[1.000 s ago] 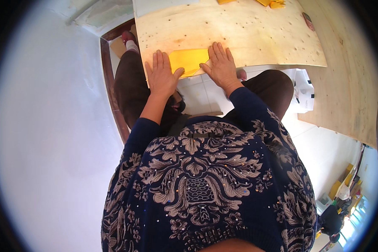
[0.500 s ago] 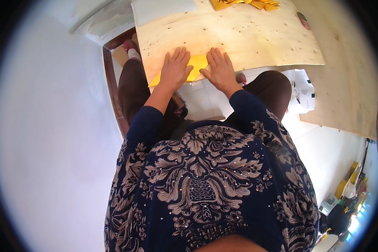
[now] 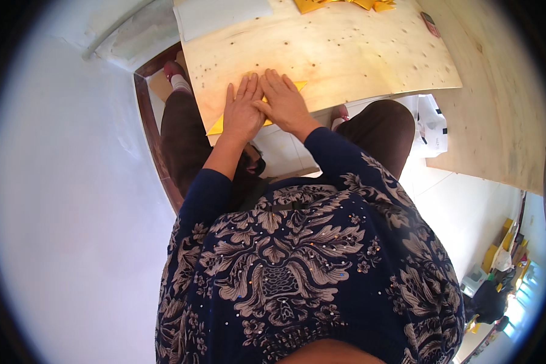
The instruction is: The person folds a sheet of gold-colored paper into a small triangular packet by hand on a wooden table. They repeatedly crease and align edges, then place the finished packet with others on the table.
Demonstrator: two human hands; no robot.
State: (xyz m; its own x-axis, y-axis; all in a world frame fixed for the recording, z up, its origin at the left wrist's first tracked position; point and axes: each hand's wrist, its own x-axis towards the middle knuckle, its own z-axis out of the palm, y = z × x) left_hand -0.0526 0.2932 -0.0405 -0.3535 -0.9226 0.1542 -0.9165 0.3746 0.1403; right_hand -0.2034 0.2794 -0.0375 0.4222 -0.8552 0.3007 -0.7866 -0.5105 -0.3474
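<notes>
A yellow sheet of paper (image 3: pixel 217 127) lies at the near edge of a pale plywood board (image 3: pixel 346 54). My left hand (image 3: pixel 242 109) presses flat on it, fingers together and pointing away from me. My right hand (image 3: pixel 285 102) lies flat right beside the left, touching it, and covers the paper's right part. Only the paper's left corner and a small tip (image 3: pixel 299 84) past my right fingers show. Neither hand grips anything.
Several folded yellow paper pieces (image 3: pixel 340 5) lie at the board's far edge. A white sheet (image 3: pixel 224 15) rests at the far left. A small reddish object (image 3: pixel 429 23) sits at the far right. My knees and a white bag (image 3: pixel 431 124) are below the board.
My hands have slid together from either side of the yellow paper until they touch. The paper now shows far less between them.
</notes>
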